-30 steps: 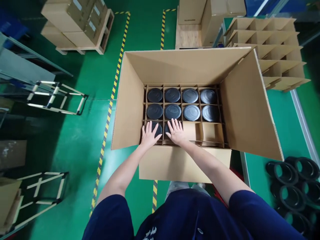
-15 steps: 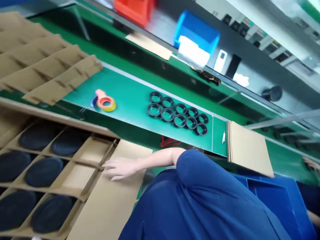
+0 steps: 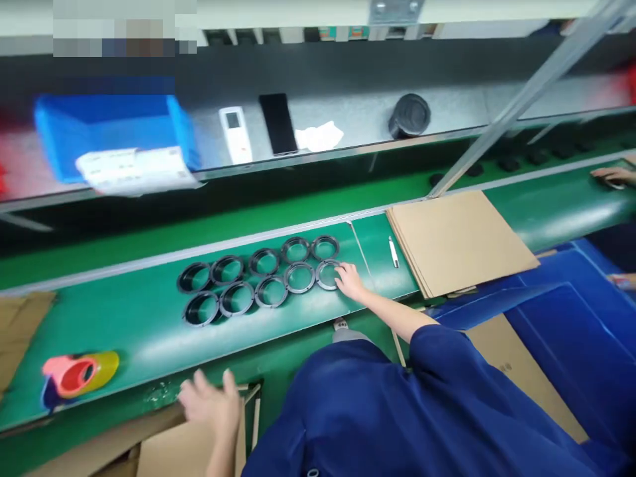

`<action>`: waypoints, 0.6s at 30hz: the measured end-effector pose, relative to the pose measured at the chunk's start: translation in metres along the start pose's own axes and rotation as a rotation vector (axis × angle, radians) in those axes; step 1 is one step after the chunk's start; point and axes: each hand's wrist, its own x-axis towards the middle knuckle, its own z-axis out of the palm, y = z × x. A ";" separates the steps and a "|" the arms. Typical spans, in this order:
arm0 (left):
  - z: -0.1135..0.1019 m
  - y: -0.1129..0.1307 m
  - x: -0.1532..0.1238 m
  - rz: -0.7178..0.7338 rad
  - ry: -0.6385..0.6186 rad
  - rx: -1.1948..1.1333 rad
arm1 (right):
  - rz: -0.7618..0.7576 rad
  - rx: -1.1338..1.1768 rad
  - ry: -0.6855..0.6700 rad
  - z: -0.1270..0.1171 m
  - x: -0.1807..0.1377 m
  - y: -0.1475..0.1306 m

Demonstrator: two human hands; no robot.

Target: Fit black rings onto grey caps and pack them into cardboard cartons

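Note:
Two rows of black rings (image 3: 236, 299) lie on the green bench. My right hand (image 3: 350, 281) has its fingers closed at the rim of the front-row ring at the right end, which still rests on the bench. Blurred by motion, my left hand (image 3: 211, 404) is raised with fingers spread and holds nothing. Below it is a cardboard flap (image 3: 166, 450) of a carton, most of which is out of view. A tape roll with a pink and yellow body (image 3: 82, 374) sits on the bench to the left.
Right of the rings lie a white pen (image 3: 393, 252) and a stack of cardboard sheets (image 3: 457, 238). A blue bin (image 3: 566, 331) stands at the lower right. The shelf holds a blue tray (image 3: 114, 126), a phone (image 3: 278, 124) and a black cylinder (image 3: 410, 116). Another person's hand (image 3: 616, 175) is far right.
The view has turned to the right. My right hand has gone from the carton's flap to the end ring, and my left hand has come up into view.

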 end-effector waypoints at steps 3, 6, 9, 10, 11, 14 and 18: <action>0.045 0.080 0.017 0.291 -0.159 -0.097 | 0.080 0.023 -0.037 -0.010 -0.008 0.023; 0.081 0.162 0.036 0.585 -0.306 -0.111 | 0.130 0.065 -0.071 -0.019 -0.006 0.025; 0.103 0.220 0.050 0.717 -0.312 -0.044 | 0.153 0.121 -0.087 -0.026 0.003 0.023; 0.108 0.231 0.052 0.738 -0.312 -0.012 | 0.158 0.139 -0.087 -0.027 0.003 0.022; 0.113 0.237 0.052 0.755 -0.323 0.023 | 0.164 0.155 -0.085 -0.027 -0.001 0.021; 0.125 0.241 0.045 0.812 -0.374 0.116 | 0.212 0.190 -0.073 -0.020 -0.026 0.018; 0.140 0.236 0.031 0.921 -0.462 0.141 | 0.318 0.204 -0.063 -0.006 -0.065 0.019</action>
